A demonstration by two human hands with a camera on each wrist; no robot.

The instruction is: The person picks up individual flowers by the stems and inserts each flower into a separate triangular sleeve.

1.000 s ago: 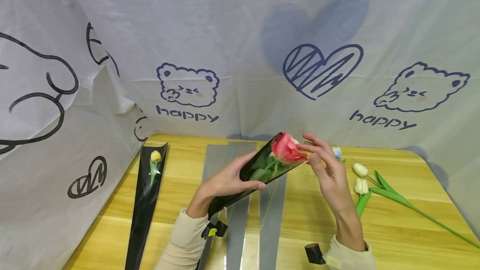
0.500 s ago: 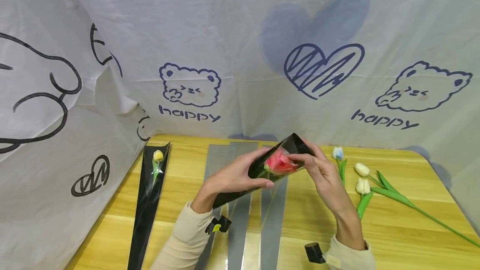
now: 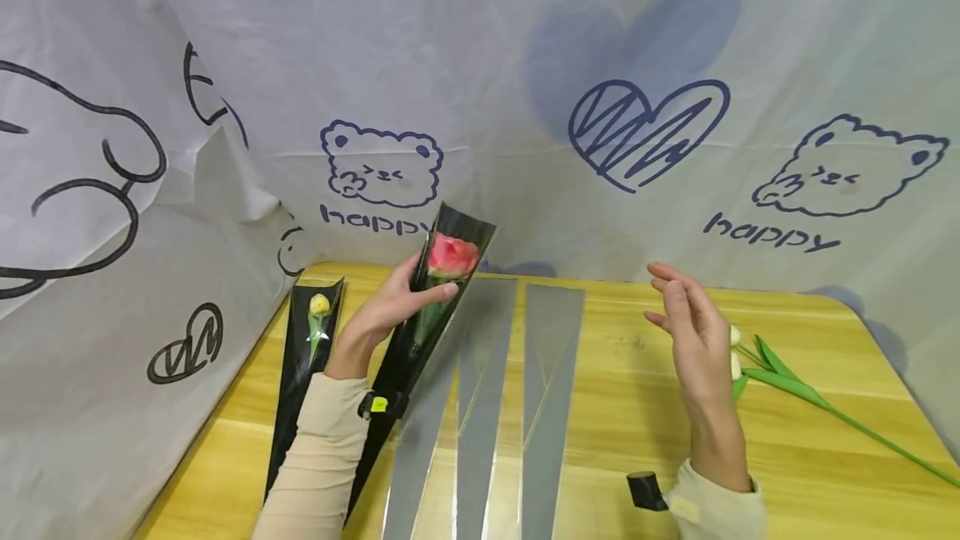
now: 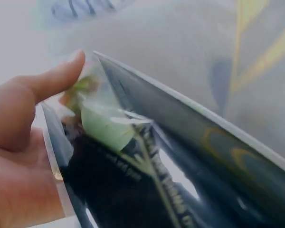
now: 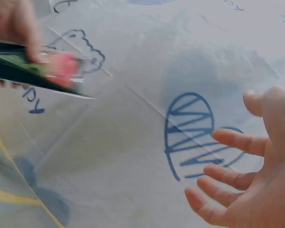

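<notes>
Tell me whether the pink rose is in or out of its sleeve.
In. The rose sits below the sleeve's open top edge, and the left hand grips the sleeve around it.

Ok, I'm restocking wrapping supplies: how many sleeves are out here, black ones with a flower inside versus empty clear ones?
Black sleeves with a flower: 2 (rose sleeve in the left hand, yellow-flower sleeve on the table)
Empty clear sleeves: 3
Total: 5
</notes>
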